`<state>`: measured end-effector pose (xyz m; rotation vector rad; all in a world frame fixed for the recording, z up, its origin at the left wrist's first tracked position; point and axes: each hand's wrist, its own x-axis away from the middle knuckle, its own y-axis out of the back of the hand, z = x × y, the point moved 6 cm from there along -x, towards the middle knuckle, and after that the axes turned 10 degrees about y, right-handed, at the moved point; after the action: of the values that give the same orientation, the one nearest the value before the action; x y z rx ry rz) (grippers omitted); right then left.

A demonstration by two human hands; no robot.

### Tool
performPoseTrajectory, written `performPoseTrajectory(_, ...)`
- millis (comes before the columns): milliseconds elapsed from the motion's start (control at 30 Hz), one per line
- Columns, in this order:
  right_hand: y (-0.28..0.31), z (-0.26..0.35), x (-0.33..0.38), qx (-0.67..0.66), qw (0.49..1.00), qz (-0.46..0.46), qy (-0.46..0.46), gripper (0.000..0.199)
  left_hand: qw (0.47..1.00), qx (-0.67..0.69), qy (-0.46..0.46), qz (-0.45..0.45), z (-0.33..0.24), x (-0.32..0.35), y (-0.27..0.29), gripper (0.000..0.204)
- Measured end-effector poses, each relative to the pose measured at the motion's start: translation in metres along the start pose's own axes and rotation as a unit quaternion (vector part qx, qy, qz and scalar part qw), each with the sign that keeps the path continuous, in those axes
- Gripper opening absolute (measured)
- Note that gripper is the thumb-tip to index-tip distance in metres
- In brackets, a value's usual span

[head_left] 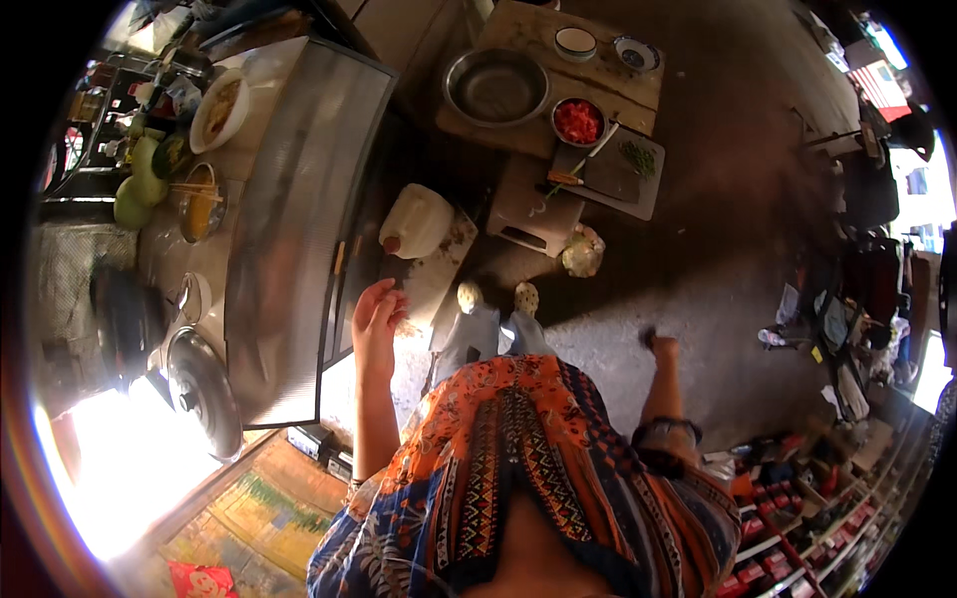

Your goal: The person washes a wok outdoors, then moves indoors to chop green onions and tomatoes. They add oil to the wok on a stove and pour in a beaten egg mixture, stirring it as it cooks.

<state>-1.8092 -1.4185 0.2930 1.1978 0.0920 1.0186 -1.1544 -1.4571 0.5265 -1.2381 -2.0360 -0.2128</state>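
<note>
My left hand (379,314) hangs in the air left of my legs, its fingers loosely bent and a little apart, with nothing visible in them. Nearest to it is a white plastic jug (417,221) with a reddish-brown cap, which it does not touch. My right hand (662,346) is held out to the right over the floor; its fingers are dark and blurred. Ahead, a grey cutting board (643,195) carries chopped greens (636,157) and a knife (566,178). Beside the board are a bowl of chopped red pieces (578,121) and a metal basin (495,88).
A low wooden table (513,30) holds two small bowls. Before it stand a stool (518,214) and a plastic bag (583,251). At left, a glass-fronted cabinet (299,209) borders a counter with bowls, green gourds (145,179) and a pot lid (204,394). Shelves (797,533) stand at lower right.
</note>
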Motion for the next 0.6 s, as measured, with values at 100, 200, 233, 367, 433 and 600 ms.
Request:
performPoseTrajectory(100,-0.005,0.037,-0.008,0.272,0.962,-0.019,0.005,0.033,0.999,-0.028,0.032,-0.022,0.016,-0.02,-0.008,0.027)
performPoseTrajectory(200,-0.039,0.033,-0.044,0.138,0.986,0.033,0.09,0.03,0.998,-0.051,0.029,-0.023,0.013,-0.035,-0.017,0.027)
performPoseTrajectory(233,-0.046,0.04,-0.057,0.062,0.992,0.029,0.104,0.029,0.997,-0.066,0.028,-0.028,0.015,-0.051,-0.02,0.027)
performPoseTrajectory(367,-0.059,0.108,-0.108,-0.053,0.985,0.0,0.162,0.032,0.994,-0.083,0.069,0.021,0.027,-0.11,-0.036,0.028)
performPoseTrajectory(433,-0.065,0.17,-0.134,-0.13,0.976,-0.027,0.172,0.025,0.991,-0.099,0.088,0.015,0.03,-0.132,-0.05,0.029)
performPoseTrajectory(600,-0.082,0.33,-0.228,-0.041,0.946,-0.124,0.297,0.025,0.983,-0.112,0.144,0.012,0.069,-0.176,-0.061,0.029)
